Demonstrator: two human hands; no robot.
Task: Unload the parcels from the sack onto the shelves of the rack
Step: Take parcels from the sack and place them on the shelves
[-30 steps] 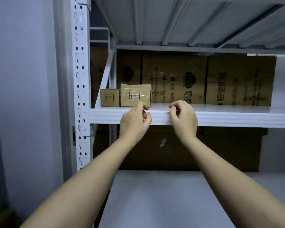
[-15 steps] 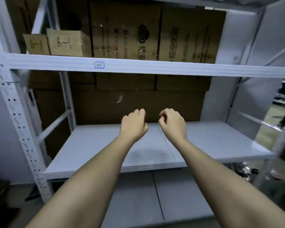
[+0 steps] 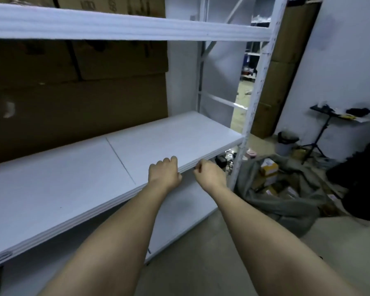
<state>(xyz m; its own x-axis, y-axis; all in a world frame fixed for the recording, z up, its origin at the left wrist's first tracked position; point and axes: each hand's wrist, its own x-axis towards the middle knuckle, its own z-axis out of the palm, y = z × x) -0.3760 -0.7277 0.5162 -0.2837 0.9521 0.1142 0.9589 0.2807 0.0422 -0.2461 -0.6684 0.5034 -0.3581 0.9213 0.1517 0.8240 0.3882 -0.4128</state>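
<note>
Both hands are empty and held out in front of the white rack (image 3: 255, 86), their fingers loosely curled around nothing: the left hand (image 3: 163, 174) hangs over the front edge of the middle shelf (image 3: 175, 137), the right hand (image 3: 209, 175) just beside it past that edge, toward the rack's right front post. The grey-green sack (image 3: 286, 201) lies slumped on the floor to the right of that post, its mouth gaping upward, and the parcels (image 3: 269, 167) still to be unloaded show inside it, a yellow-and-white carton on top and a few more, too blurred to make out, below. So what counts for the next reach is that the sack sits to the right of and below both hands, on the far side of the post, with the right hand clearly the nearer of the two; the left would have to cross in front of the body. My guess is that the next parcel comes out with a lean down and to the right, right hand leading. Brown cardboard boxes (image 3: 120, 58) stand along the back of the rack
</note>
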